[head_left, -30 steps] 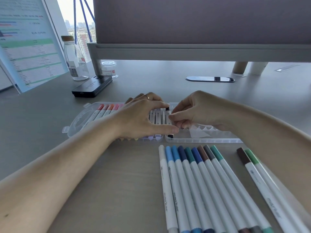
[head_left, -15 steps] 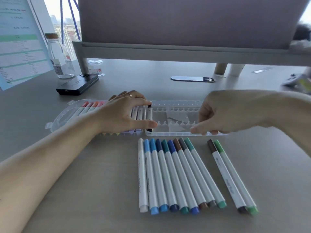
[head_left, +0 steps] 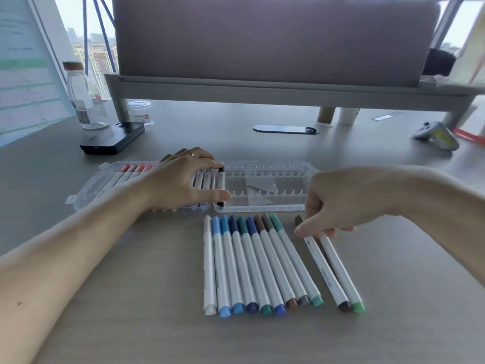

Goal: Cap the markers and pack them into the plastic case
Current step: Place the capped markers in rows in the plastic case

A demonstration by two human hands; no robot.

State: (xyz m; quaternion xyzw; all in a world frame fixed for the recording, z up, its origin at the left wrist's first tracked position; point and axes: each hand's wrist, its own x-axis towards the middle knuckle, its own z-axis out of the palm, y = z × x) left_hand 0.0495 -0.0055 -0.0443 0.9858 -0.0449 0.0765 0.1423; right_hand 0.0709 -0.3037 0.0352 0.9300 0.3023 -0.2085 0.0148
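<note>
Head view, left hand: the left hand (head_left: 181, 179) lies flat over the filled half of the case, fingers spread across the packed markers, thumb stretched along their near ends. It grips nothing.
Ring: a ring (head_left: 192, 153) sits on one finger of that hand.
Plastic case: the clear plastic case (head_left: 265, 208) lies open on the table (head_left: 126, 298), just beyond the loose markers. Its left part holds markers with red, orange and pink caps; its right part shows bare slots.
Black-capped marker: the black-capped marker (head_left: 221, 183) is the last one packed, lying just beside the thumb tip.
Right hand: the right hand (head_left: 338, 206) hangs over the near right corner of the case, fingers curled down onto the upper ends of two markers. Whether it pinches or only touches them, I cannot tell.
Pair of markers: the brown marker (head_left: 325, 271) and the green marker (head_left: 341, 274) lie side by side on the table, capped.
Row of markers: nine capped markers (head_left: 257, 261) lie touching in a row, white through blues to teal, apart from the pair.
Far side: a glass bottle (head_left: 84, 101), a black box (head_left: 112, 137) and a grey panel (head_left: 262, 35).
</note>
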